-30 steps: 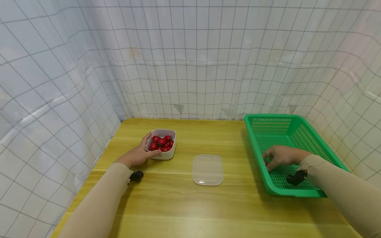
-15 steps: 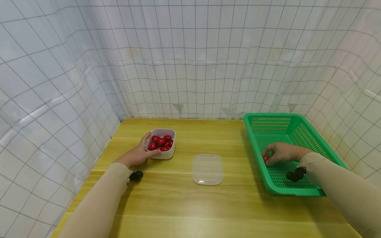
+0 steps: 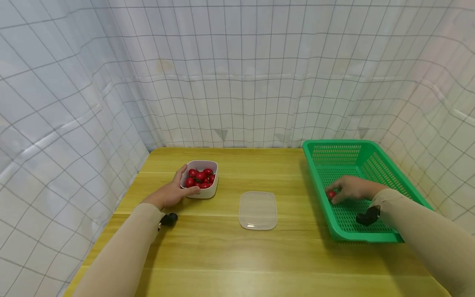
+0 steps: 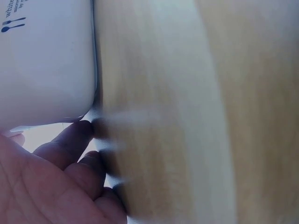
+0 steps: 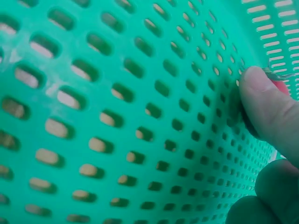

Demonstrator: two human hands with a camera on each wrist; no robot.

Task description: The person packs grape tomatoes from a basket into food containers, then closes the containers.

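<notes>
At the left in the head view, a white square container holds several red cherry tomatoes, some with green stems. My left hand holds this container at its near left corner, thumb along the front and fingers at the left side. Its wall, with printed cutlery marks, shows in the left wrist view. Inside the green basket, my right hand pinches a cherry tomato near the left wall. In the right wrist view the thumb covers most of that tomato; a bit of red and green stem shows.
A clear flat lid lies on the wooden table between the container and the basket. White grid-patterned curtains surround the table at the back and sides. The basket's slotted walls rise around my right hand.
My right hand has risen slightly from the basket's floor, and more of the red tomato shows between its fingers. My left hand and the container stay in place.
</notes>
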